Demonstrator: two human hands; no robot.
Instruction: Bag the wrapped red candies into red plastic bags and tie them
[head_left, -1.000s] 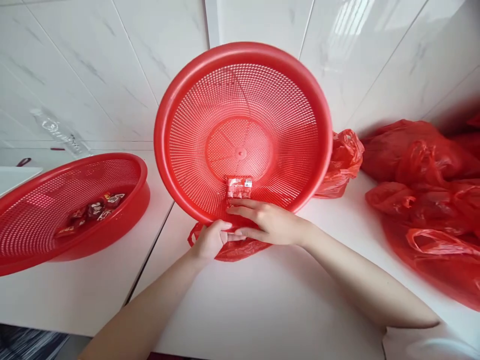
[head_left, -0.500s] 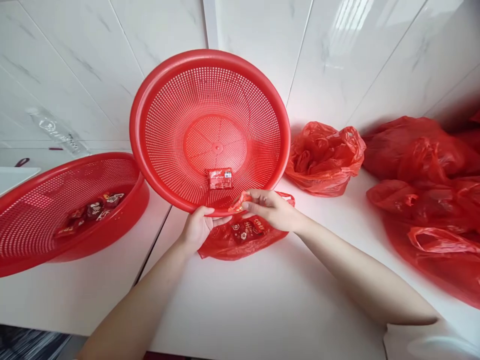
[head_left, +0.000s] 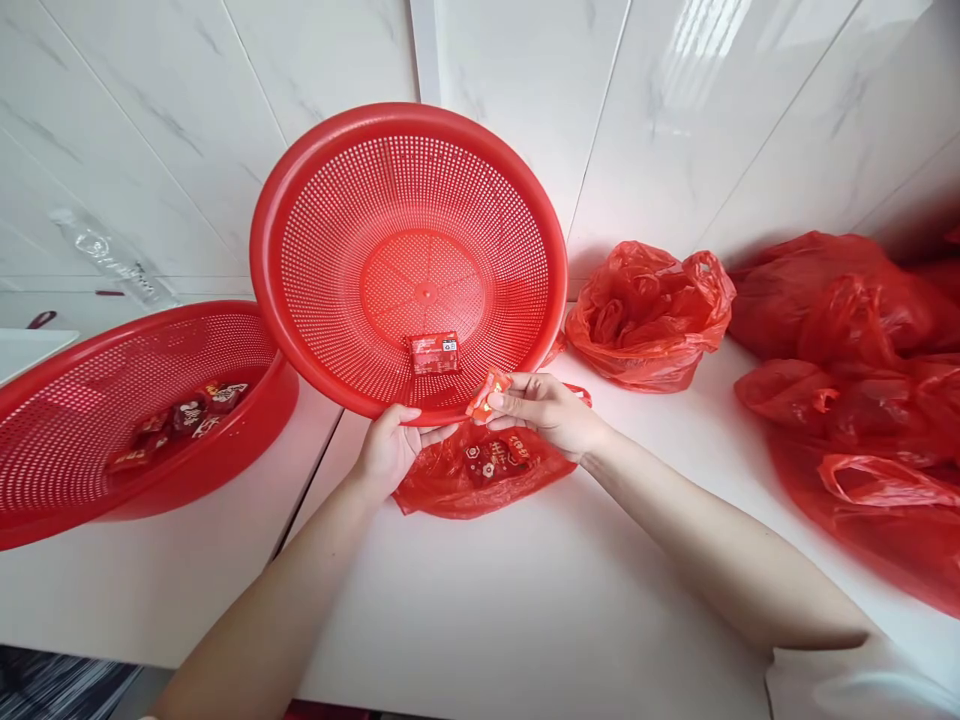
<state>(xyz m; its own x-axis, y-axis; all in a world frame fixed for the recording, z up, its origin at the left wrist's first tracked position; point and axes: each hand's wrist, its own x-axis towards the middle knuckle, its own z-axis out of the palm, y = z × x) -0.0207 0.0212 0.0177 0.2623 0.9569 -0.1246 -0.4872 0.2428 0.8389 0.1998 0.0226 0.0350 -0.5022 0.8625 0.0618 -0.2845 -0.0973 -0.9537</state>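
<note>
My left hand (head_left: 390, 450) grips the near rim of a red perforated plastic basket (head_left: 409, 122), thumb over the edge and fingers beneath. The basket is tilted, its inside facing me. One red printed packet (head_left: 433, 354) lies low inside it. My right hand (head_left: 551, 412) pinches a small red-orange wrapped packet (head_left: 491, 396) between thumb and fingers, at the basket's near right rim. Under both hands a red plastic bag (head_left: 465, 500) lies on the white table, with dark red printed packets (head_left: 496, 458) in it.
To the left a second red basket (head_left: 255, 420) holds several dark red packets (head_left: 191, 412). A crumpled red bag (head_left: 649, 315) stands at the right. Farther right are more filled red bags (head_left: 840, 320). A clear plastic bottle (head_left: 109, 260) lies by the tiled wall (head_left: 517, 120).
The basket has shifted slightly left along with my left hand. My right hand has lifted the small packet slightly up and right, showing more of it.
</note>
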